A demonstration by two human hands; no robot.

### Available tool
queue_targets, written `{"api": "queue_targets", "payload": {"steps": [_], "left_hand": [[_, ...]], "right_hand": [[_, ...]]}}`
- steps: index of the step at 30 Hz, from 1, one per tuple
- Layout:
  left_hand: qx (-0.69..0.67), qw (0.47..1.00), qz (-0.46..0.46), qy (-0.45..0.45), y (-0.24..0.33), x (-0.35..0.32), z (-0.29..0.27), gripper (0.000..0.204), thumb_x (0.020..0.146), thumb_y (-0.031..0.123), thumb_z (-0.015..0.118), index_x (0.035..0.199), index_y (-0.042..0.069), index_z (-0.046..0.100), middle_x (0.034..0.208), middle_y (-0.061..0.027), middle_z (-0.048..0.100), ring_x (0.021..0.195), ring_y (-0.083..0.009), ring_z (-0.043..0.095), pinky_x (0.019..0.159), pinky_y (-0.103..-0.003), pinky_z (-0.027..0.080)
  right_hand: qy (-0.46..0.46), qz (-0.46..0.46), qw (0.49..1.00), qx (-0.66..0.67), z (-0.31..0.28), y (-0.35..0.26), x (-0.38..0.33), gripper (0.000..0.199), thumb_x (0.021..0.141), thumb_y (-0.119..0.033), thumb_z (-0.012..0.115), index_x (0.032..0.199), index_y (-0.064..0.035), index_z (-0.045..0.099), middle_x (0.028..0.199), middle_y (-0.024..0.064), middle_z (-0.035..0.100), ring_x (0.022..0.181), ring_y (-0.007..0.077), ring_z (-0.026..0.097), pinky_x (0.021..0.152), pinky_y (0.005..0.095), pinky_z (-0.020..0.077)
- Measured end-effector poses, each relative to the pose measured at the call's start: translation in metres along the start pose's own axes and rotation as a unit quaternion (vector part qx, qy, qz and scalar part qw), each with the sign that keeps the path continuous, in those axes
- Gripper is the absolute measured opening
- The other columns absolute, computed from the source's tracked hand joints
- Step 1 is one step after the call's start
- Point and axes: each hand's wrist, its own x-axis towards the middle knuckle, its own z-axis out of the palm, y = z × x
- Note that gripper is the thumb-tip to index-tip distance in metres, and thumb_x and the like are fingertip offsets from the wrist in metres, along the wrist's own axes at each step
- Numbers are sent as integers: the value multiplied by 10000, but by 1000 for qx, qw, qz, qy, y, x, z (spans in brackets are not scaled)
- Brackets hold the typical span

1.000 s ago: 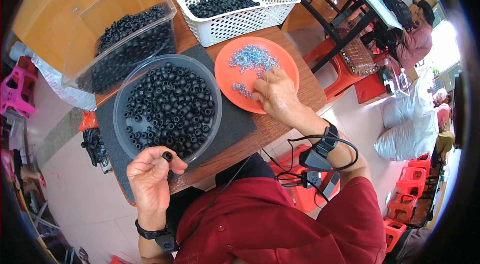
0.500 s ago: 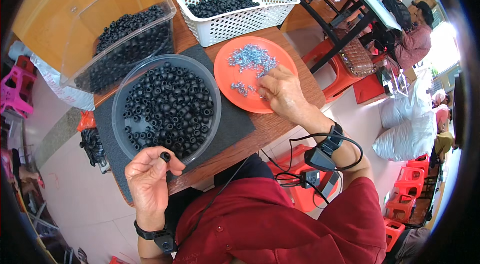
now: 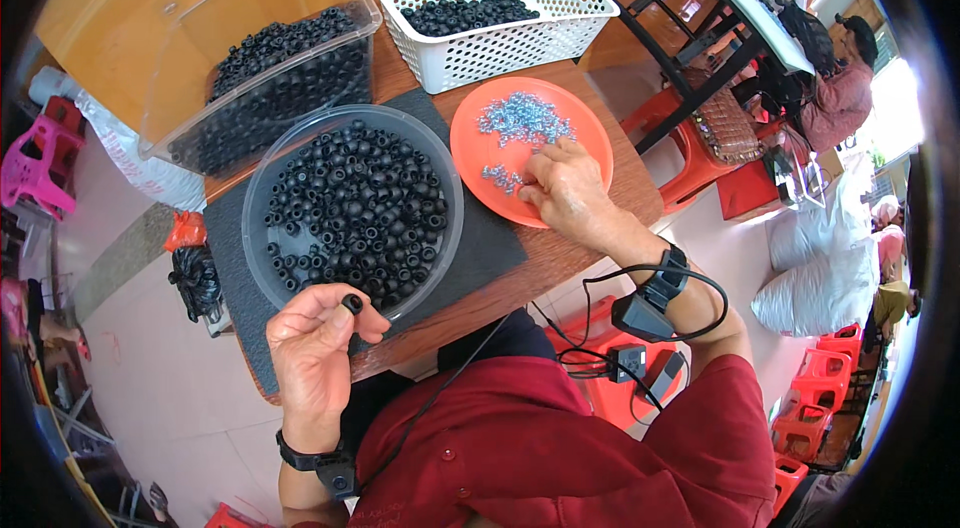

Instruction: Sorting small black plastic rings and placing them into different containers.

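Note:
Between the thumb and fingers of my left hand (image 3: 315,353) is a small black hollow piece (image 3: 352,304), round with a hole facing up. This hand is by the near rim of a clear round tub (image 3: 452,228), which holds many similar black pieces (image 3: 365,198). At the right, my right hand (image 3: 575,193) reaches over an orange plate (image 3: 590,123) with its fingers pinched together. Tiny shiny bluish pieces (image 3: 522,118) lie on the plate in a larger heap, and a smaller cluster (image 3: 500,176) is beside my fingertips. Whatever those fingertips hold is hidden.
Behind the tub, a clear rectangular bin (image 3: 240,118) and a white perforated basket (image 3: 470,53) hold more black pieces. A dark mat (image 3: 490,243) lies under the tub on the wooden table (image 3: 630,183). A cable (image 3: 600,278) hangs near my right wrist. Another person (image 3: 845,93) sits far right.
The whole view has shifted slightly, so the table and its containers appear farther right. My left hand still pinches the black piece, and my right hand stays at the plate.

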Motion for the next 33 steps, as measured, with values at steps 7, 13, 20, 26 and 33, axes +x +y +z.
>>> {"api": "queue_targets", "payload": {"steps": [7, 13, 20, 26, 33], "left_hand": [[12, 1000, -2, 14, -1, 0, 1, 235, 852, 150, 660, 957, -57, 623, 807, -140, 658, 688, -195, 637, 636, -278, 502], [-12, 999, 21, 36, -2, 3, 13, 177, 888, 84, 623, 1013, -40, 622, 834, -141, 677, 715, -166, 651, 642, -253, 529], [-31, 993, 77, 79, -5, -2, 19, 167, 902, 77, 606, 1032, -28, 605, 889, -50, 637, 775, -104, 567, 731, -236, 455], [-40, 985, 118, 118, -11, -2, 15, 141, 907, 54, 607, 1023, -25, 611, 866, -19, 617, 764, -64, 557, 715, -203, 463], [-54, 985, 120, 109, -11, -5, 5, 142, 906, 46, 603, 1030, -24, 601, 886, -19, 612, 773, -59, 546, 725, -203, 457]], "right_hand": [[100, -43, 991, 84, -27, -41, -1, 188, 656, -50, 741, 758, -19, 586, 713, 108, 553, 695, 290, 508, 637, 398, 412], [144, -112, 937, 298, -36, -119, 11, 217, 636, -17, 743, 799, -22, 598, 723, 98, 549, 664, 282, 499, 590, 382, 390], [229, -162, 928, 245, 2, -166, 21, 221, 636, -26, 709, 825, -27, 594, 759, 79, 542, 654, 247, 483, 571, 367, 365], [275, -208, 925, 160, 16, -183, 22, 255, 637, -64, 587, 866, 46, 563, 731, 115, 477, 636, 249, 437, 561, 369, 324], [232, -174, 913, 286, 12, -191, 21, 212, 677, -44, 655, 865, 26, 587, 754, 102, 523, 653, 261, 463, 561, 376, 357]]}}
